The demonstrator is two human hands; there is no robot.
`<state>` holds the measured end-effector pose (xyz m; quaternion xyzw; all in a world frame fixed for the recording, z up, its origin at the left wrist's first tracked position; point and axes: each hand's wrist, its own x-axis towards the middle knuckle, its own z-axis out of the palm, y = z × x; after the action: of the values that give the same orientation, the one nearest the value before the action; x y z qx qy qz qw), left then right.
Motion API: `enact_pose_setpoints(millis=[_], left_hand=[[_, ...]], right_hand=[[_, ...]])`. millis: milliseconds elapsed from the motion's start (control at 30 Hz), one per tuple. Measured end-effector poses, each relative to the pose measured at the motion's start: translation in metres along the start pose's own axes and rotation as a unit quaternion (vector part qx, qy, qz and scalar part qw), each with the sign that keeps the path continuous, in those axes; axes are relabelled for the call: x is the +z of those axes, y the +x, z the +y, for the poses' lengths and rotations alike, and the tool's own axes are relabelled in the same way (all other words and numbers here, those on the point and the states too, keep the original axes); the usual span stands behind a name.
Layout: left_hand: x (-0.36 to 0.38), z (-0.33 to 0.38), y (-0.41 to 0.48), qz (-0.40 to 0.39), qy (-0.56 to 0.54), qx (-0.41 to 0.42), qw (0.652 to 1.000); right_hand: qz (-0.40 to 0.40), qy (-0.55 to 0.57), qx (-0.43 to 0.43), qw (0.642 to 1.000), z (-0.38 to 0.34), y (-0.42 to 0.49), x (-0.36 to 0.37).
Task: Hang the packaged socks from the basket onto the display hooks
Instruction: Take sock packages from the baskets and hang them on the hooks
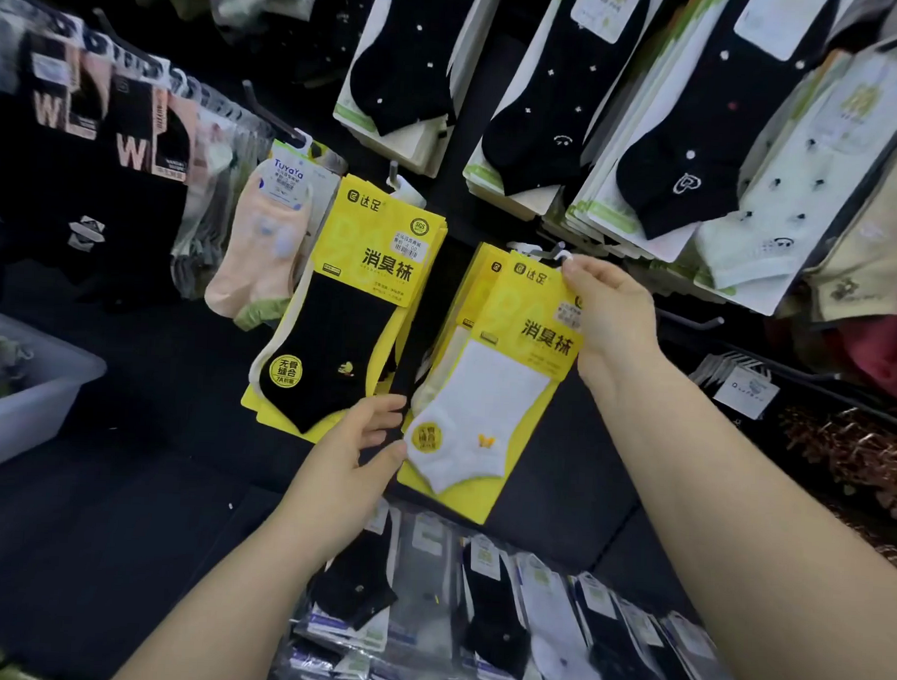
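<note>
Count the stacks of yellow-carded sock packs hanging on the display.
2. One stack with a black sock hangs left of centre; one with a white sock hangs beside it, held by the left hand and right hand. Packs behind each front are mostly hidden.

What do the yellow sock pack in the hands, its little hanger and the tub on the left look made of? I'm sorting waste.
Yellow sock pack: printed card, probably glossy, since it stays flat and stiff; the white sock looks like knit fabric. Hanger: white, likely plastic, too small to be sure. Tub: pale, smooth moulded plastic with rounded rim.
</note>
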<state>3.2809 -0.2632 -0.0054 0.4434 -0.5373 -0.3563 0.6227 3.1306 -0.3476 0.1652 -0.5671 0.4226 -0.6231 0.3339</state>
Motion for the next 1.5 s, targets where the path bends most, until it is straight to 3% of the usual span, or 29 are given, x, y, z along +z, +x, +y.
enact_pose_setpoints(millis=[167, 267, 333, 400, 500, 600, 700, 933, 1067, 1233, 1500], left_hand=[[0.002, -0.003, 0.000, -0.004, -0.012, -0.006, 1.000], [0.003, -0.006, 0.002, -0.013, -0.014, -0.011, 1.000], [0.002, -0.009, 0.004, -0.010, -0.019, -0.014, 1.000], [0.003, -0.010, 0.006, -0.005, -0.024, -0.019, 1.000], [0.005, -0.012, 0.006, -0.006, -0.027, -0.026, 0.999], [0.008, -0.013, 0.005, -0.013, -0.023, -0.032, 0.999], [0.009, -0.011, 0.002, -0.018, -0.018, -0.034, 0.999], [0.013, 0.012, -0.018, -0.033, 0.007, -0.023, 0.999], [0.016, 0.021, -0.047, -0.063, 0.048, -0.037, 0.996], [0.006, 0.011, -0.094, -0.111, 0.152, -0.081, 0.979], [-0.002, -0.043, -0.155, -0.240, 0.287, -0.187, 0.908]], right_hand=[[0.023, -0.008, 0.024, 0.999, 0.010, 0.038, 0.021], [0.081, -0.030, 0.004, 0.996, 0.026, 0.049, 0.024], [0.153, -0.101, -0.041, 0.982, 0.039, 0.048, 0.022], [0.192, -0.215, -0.140, 0.947, 0.053, 0.039, 0.018], [0.082, -0.363, -0.228, 0.899, 0.065, 0.031, 0.017], [-0.048, -0.455, -0.136, 0.879, 0.058, 0.040, 0.022], [-0.098, -0.486, -0.067, 0.866, 0.046, 0.047, 0.028], [-0.176, -0.387, -0.011, 0.905, 0.049, -0.011, 0.006], [-0.241, -0.303, 0.064, 0.920, 0.063, -0.073, -0.022], [-0.307, -0.271, 0.129, 0.903, 0.094, -0.151, -0.055], [-0.387, -0.290, 0.233, 0.844, 0.180, -0.243, -0.094]])
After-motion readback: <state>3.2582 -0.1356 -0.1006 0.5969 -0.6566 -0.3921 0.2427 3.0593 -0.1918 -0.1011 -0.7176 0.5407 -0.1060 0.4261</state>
